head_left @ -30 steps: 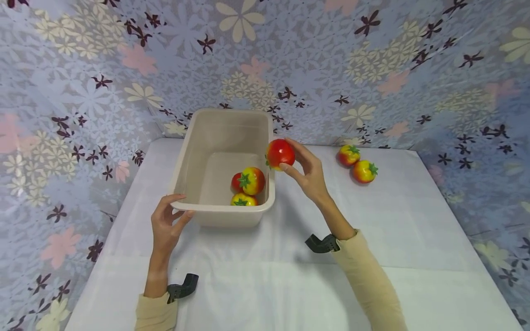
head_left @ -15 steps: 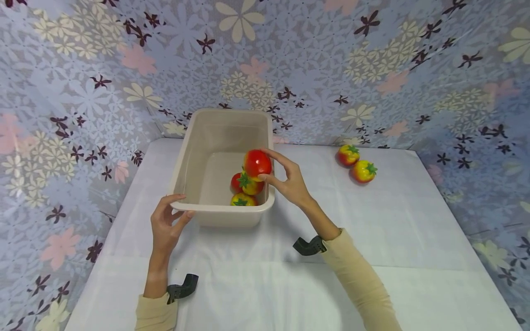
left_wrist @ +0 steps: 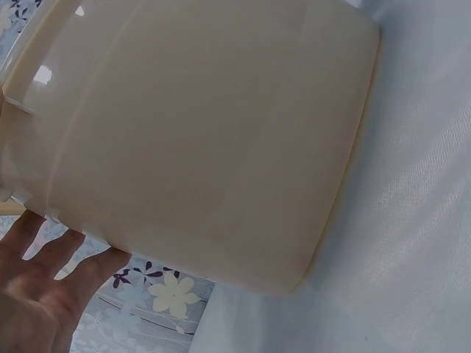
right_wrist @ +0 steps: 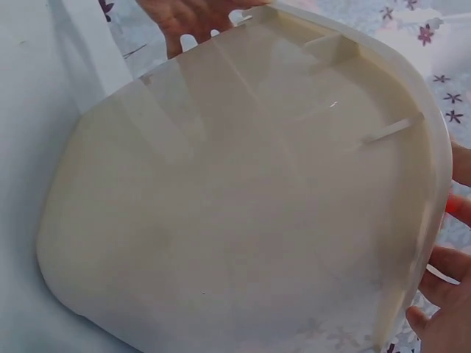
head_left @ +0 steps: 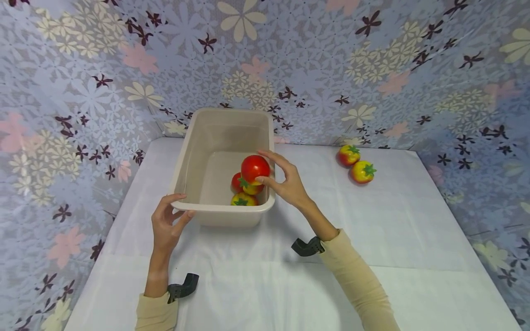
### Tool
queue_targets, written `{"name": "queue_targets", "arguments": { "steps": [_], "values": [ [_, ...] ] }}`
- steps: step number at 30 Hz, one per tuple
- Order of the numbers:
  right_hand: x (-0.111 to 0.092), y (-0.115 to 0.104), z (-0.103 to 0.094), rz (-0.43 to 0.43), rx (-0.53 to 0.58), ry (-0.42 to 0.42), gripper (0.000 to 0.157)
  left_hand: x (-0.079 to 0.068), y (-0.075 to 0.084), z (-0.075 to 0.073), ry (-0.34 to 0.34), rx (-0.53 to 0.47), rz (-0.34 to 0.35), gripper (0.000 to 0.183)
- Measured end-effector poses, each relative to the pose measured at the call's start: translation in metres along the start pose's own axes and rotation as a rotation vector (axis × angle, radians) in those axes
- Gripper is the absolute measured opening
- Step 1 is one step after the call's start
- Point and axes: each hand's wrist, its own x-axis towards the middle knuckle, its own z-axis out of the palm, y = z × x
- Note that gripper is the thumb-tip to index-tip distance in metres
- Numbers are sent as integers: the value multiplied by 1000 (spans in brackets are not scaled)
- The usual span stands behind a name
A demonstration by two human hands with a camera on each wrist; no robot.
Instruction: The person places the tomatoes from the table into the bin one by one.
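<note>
A beige plastic bin (head_left: 227, 216) stands on the white-covered table. My left hand (head_left: 164, 225) grips its near-left rim, thumb outside and fingers over the edge. In the left wrist view, that hand (left_wrist: 44, 294) lies against the bin's side. Over the bin's right part, my right hand (head_left: 287, 184) holds a glossy red toy tomato (head_left: 253, 168) between thumb and fingers. Below it inside the bin lie a yellow-and-red toy tomato (head_left: 243, 199), a red one (head_left: 236, 183) and another mostly covered by the held one. The bin's wall hides most of the right wrist view.
Two more yellow-and-red toy tomatoes, one behind (head_left: 348, 155) and one in front (head_left: 362, 172), lie touching or nearly so at the table's back right. A floral-patterned sheet (head_left: 314, 69) rises behind the table (head_left: 414, 220). Each wrist wears a black camera mount (head_left: 307, 247).
My right hand has carried the red toy tomato leftward from outside the bin's right rim to above the tomatoes inside, then slightly lower. My left hand keeps its place on the rim.
</note>
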Motion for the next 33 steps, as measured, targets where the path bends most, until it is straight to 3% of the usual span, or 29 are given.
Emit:
{"name": "queue_targets", "arguments": {
  "steps": [14,21,27,33],
  "values": [
    [-7,4,-23,66,-63,65,63,0,2,1,3,0,-2,49],
    [-15,-20,-38,89,-152,104,57,0,3,1,-2,28,2,47],
    [-27,-10,-56,79,-212,171,56,0,4,1,-2,53,5,48],
    [-37,6,-86,132,-235,252,54,-1,5,2,-7,68,4,45]
  ]
}}
